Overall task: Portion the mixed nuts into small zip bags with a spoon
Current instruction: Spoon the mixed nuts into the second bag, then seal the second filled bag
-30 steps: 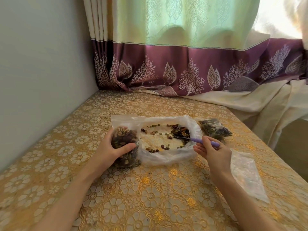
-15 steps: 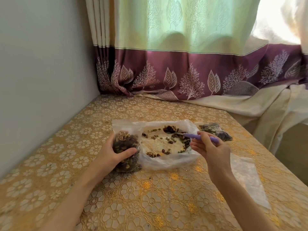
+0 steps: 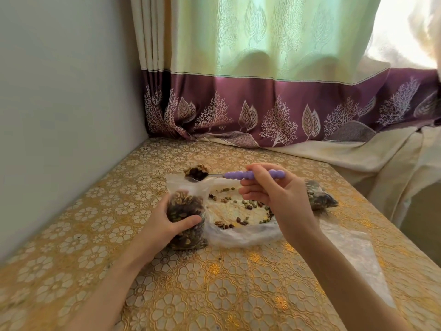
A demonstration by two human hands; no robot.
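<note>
My left hand grips a small zip bag standing upright and nearly full of mixed nuts. My right hand pinches the purple handle of a spoon. The spoon's bowl, heaped with nuts, hovers just above the small bag's open mouth. Between my hands lies a large clear bag spread open, with scattered nuts left inside it. A filled small bag lies behind my right hand, partly hidden by it.
An empty clear zip bag lies flat on the gold floral tablecloth by my right forearm. A wall borders the table on the left. A curtain hangs at the back. The table's right edge drops off nearby.
My right hand has lifted the spoon out of the large bag with a load of nuts and carried it left, over the small bag. My left hand keeps holding that bag.
</note>
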